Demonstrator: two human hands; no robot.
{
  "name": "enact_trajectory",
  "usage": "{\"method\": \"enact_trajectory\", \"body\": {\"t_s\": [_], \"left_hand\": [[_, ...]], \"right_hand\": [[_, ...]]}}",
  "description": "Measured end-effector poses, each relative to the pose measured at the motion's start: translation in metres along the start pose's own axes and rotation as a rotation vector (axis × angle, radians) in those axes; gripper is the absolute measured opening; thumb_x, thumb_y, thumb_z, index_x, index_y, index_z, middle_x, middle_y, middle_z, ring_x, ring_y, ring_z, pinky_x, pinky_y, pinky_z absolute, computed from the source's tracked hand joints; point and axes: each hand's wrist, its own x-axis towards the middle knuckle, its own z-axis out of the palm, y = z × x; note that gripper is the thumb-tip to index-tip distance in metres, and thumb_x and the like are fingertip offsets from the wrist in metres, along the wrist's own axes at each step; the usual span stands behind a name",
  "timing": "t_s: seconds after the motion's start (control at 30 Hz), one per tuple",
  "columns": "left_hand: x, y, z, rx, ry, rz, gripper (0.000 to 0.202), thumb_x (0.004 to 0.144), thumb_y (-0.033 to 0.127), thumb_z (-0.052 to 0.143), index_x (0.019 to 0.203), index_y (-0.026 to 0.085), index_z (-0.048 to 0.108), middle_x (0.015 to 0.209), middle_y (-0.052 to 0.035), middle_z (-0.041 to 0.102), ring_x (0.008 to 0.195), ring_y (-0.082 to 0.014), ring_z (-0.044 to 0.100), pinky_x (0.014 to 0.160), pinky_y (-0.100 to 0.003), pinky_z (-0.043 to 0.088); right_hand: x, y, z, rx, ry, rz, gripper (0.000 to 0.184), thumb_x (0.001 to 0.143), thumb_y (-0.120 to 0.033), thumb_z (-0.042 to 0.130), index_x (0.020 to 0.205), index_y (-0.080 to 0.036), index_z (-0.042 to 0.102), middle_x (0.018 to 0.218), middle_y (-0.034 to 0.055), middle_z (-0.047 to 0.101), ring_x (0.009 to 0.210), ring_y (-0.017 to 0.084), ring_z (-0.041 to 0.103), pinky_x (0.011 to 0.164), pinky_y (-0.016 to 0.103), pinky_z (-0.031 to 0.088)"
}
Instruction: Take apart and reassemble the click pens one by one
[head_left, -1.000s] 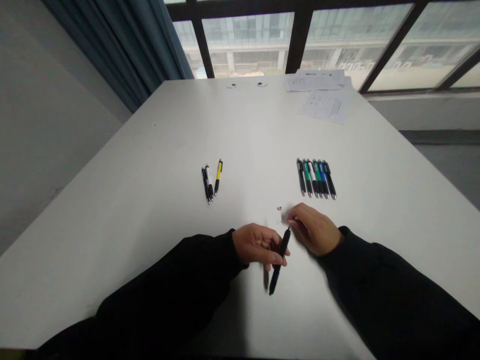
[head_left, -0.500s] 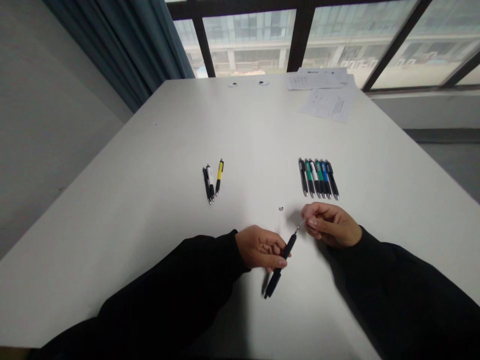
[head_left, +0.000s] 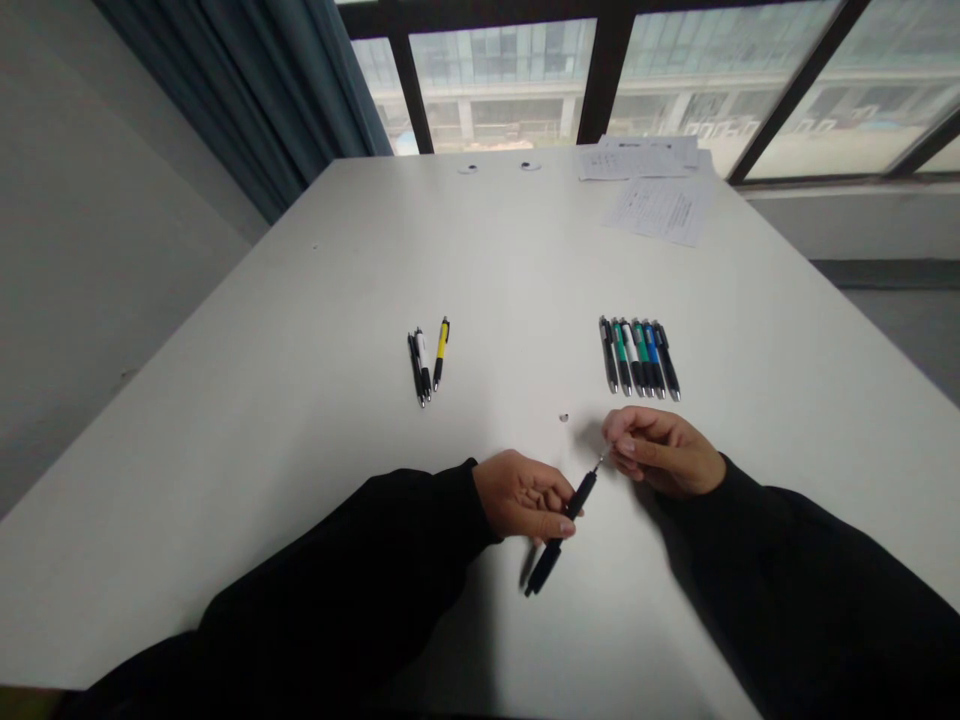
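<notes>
My left hand (head_left: 525, 496) is closed around the middle of a black pen (head_left: 561, 532), which slants from lower left to upper right just above the white table (head_left: 300, 400). My right hand (head_left: 660, 452) pinches a thin silvery part at the pen's upper tip, too small to name. A tiny metal piece (head_left: 564, 418) lies on the table just beyond the hands. Further back, a row of several pens (head_left: 639, 357) lies to the right and three pens (head_left: 426, 360) lie to the left.
Sheets of printed paper (head_left: 654, 190) lie at the far right of the table near the window. Two small round caps (head_left: 499, 167) sit at the far edge. A blue curtain (head_left: 255, 100) hangs at the back left.
My right hand has drawn slightly right and back from the pen's tip. The black pen has tilted more to the right in my left hand.
</notes>
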Motion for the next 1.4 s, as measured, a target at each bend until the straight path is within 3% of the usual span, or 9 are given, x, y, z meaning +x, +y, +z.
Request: {"method": "enact_trajectory", "body": {"t_s": [0.33,0.73,0.97,1.4], "left_hand": [[0.000,0.001,0.001,0.014,0.008,-0.009,0.038,0.066,0.034,0.081,0.092,0.009,0.071,0.066,-0.0015,0.065,0.052,-0.0074,0.061,0.051,-0.016,0.052],[-0.001,0.005,0.000,0.061,-0.003,0.001,0.031,0.069,0.027,0.079,0.094,0.009,0.072,0.065,-0.0011,0.063,0.051,-0.0061,0.058,0.048,-0.014,0.048],[-0.001,0.003,0.000,0.071,0.000,0.016,0.032,0.069,0.027,0.079,0.094,0.008,0.072,0.063,-0.0005,0.061,0.050,-0.0059,0.056,0.047,-0.015,0.044],[0.000,0.001,0.000,0.058,0.004,0.028,0.029,0.070,0.023,0.076,0.094,0.007,0.072,0.061,0.0015,0.056,0.050,-0.0033,0.050,0.049,-0.015,0.038]], "right_hand": [[-0.003,-0.003,0.001,-0.038,-0.067,0.009,0.014,0.080,-0.025,0.071,0.085,-0.014,0.065,0.062,-0.0008,0.052,0.046,0.007,0.043,0.043,0.022,0.025],[-0.004,-0.002,-0.001,-0.141,-0.111,0.024,0.017,0.081,-0.027,0.070,0.089,-0.013,0.065,0.061,-0.0007,0.052,0.048,0.008,0.043,0.043,0.023,0.029],[-0.004,-0.004,-0.001,-0.143,-0.151,0.022,0.014,0.082,-0.026,0.068,0.083,-0.013,0.062,0.061,-0.0018,0.050,0.047,0.007,0.041,0.043,0.021,0.027],[-0.006,-0.013,0.003,-0.330,-0.236,0.072,0.019,0.083,-0.031,0.067,0.083,-0.012,0.063,0.063,-0.0016,0.049,0.049,0.006,0.037,0.044,0.020,0.028]]}}
